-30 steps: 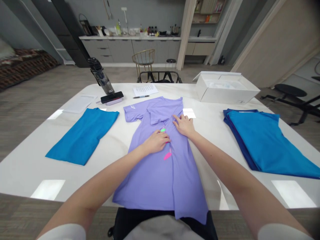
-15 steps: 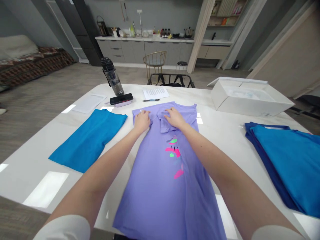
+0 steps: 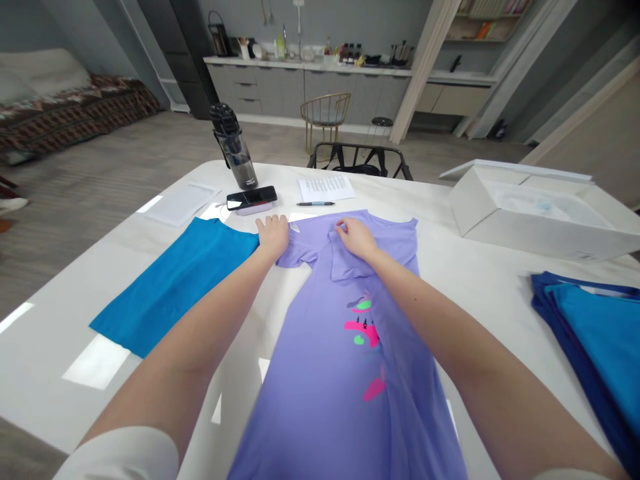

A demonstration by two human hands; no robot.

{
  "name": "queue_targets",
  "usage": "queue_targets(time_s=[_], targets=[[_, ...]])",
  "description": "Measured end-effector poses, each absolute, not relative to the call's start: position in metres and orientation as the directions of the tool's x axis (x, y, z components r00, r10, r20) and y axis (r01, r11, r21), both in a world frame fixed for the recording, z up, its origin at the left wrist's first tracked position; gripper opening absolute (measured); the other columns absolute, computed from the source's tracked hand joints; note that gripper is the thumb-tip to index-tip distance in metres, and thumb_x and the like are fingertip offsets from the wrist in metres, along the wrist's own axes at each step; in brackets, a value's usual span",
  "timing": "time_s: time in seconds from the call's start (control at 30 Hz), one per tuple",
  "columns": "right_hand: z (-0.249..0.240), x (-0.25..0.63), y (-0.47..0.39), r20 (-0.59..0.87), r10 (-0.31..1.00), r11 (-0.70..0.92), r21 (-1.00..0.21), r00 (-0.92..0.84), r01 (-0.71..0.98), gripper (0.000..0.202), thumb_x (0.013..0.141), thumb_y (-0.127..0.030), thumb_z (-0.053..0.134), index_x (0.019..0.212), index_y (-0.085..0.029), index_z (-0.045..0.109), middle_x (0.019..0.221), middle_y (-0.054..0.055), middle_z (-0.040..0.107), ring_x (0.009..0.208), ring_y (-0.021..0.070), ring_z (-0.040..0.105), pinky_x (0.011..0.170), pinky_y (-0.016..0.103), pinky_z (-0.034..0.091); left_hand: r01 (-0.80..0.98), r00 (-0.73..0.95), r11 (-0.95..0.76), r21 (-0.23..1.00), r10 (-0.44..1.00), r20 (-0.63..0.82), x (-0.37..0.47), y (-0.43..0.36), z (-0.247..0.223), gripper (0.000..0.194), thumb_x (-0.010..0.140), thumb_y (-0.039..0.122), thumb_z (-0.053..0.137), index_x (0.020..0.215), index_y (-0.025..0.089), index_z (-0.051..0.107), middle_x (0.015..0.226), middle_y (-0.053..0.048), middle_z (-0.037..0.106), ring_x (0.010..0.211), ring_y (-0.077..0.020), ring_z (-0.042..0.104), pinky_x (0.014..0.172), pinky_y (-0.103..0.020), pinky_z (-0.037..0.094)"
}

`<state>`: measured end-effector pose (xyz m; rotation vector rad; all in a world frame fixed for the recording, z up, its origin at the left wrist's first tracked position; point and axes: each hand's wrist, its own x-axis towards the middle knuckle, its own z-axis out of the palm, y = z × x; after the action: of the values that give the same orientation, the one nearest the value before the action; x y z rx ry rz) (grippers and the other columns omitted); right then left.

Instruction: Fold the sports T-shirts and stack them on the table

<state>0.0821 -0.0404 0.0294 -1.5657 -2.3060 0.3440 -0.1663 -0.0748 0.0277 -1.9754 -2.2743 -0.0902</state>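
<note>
A purple T-shirt point(image 3: 345, 373) with a pink and green print lies lengthwise on the white table point(image 3: 480, 280), its right side folded inward. My left hand point(image 3: 273, 233) is at the far end of the shirt's left sleeve, fingers curled over its edge. My right hand point(image 3: 356, 238) pinches the folded fabric near the collar. Both forearms stretch out over the shirt.
A folded blue shirt point(image 3: 175, 280) lies to the left, a stack of blue shirts point(image 3: 595, 333) to the right. An open white box point(image 3: 540, 213) stands at the far right. A dark bottle point(image 3: 234, 147), phone point(image 3: 251, 198), pen point(image 3: 315, 203) and papers point(image 3: 326, 187) lie beyond the shirt.
Both hands slid from the shirt's middle up to its top; the left hand went out to the sleeve end, the right to the collar fold. The view shifted left and closer.
</note>
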Motion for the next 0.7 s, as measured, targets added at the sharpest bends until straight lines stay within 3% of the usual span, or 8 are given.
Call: queue_targets(time_s=[0.17,0.3,0.4,0.5,0.6,0.7], targets=[[0.028,0.056,0.007,0.138,0.934,0.356,-0.336,-0.329,0.872,0.040,0.101,-0.025,0.048,0.138,-0.026,0.062,0.129,0.012,0.065,0.111,0.0277,0.064,0.094,0.038,0.049,0.988,-0.124,0.131,-0.079,0.988,0.089,-0.174,-0.069,0.037,0.038,0.094,0.013,0.037,0.119,0.010,0.066,0.121,-0.024,0.067,0.122,-0.0397,0.052,0.102,-0.056,0.033],[0.020,0.046,0.029,0.078,0.943,0.330,-0.324,-0.322,0.887,0.030,0.098,-0.028,0.056,0.124,-0.023,0.072,0.126,0.014,0.065,0.110,0.0296,0.064,0.093,0.038,0.049,0.993,-0.120,0.118,0.018,0.983,0.136,-0.175,-0.072,0.043,0.031,0.096,0.019,0.039,0.108,0.013,0.067,0.114,-0.023,0.070,0.118,-0.0395,0.056,0.100,-0.056,0.035],[0.014,0.048,0.031,0.110,0.941,0.337,-0.352,-0.319,0.873,0.023,0.098,-0.027,0.054,0.110,-0.020,0.073,0.118,0.014,0.067,0.103,0.0282,0.064,0.090,0.037,0.048,0.967,-0.152,0.109,0.231,0.973,0.175,-0.172,-0.080,0.053,0.027,0.099,0.024,0.040,0.108,0.015,0.063,0.096,-0.016,0.072,0.103,-0.0349,0.064,0.097,-0.050,0.039],[0.016,0.057,0.028,0.201,0.934,0.353,-0.420,-0.294,0.836,0.025,0.099,-0.025,0.050,0.111,-0.019,0.070,0.112,0.013,0.069,0.099,0.0265,0.063,0.088,0.036,0.047,0.852,-0.156,0.011,0.523,0.960,0.233,-0.160,-0.089,0.073,0.021,0.102,0.030,0.042,0.109,0.021,0.060,0.079,-0.006,0.068,0.085,-0.0267,0.066,0.085,-0.039,0.045],[0.028,0.076,0.023,0.298,0.917,0.388,-0.508,-0.265,0.769,0.024,0.098,-0.026,0.049,0.111,-0.020,0.068,0.103,0.010,0.071,0.091,0.0235,0.062,0.084,0.033,0.046,0.644,-0.122,-0.133,0.753,0.954,0.273,-0.127,-0.094,0.103,0.014,0.101,0.034,0.049,0.100,0.022,0.057,0.065,0.002,0.058,0.066,-0.0185,0.062,0.072,-0.031,0.047],[0.044,0.107,0.015,0.349,0.913,0.386,-0.573,-0.211,0.723,0.023,0.096,-0.029,0.051,0.107,-0.021,0.069,0.094,0.006,0.071,0.085,0.0211,0.062,0.081,0.031,0.046,0.360,-0.041,-0.164,0.918,0.981,0.191,-0.069,-0.090,0.128,0.014,0.101,0.036,0.051,0.100,0.022,0.054,0.059,0.006,0.052,0.053,-0.0129,0.057,0.064,-0.026,0.049]])
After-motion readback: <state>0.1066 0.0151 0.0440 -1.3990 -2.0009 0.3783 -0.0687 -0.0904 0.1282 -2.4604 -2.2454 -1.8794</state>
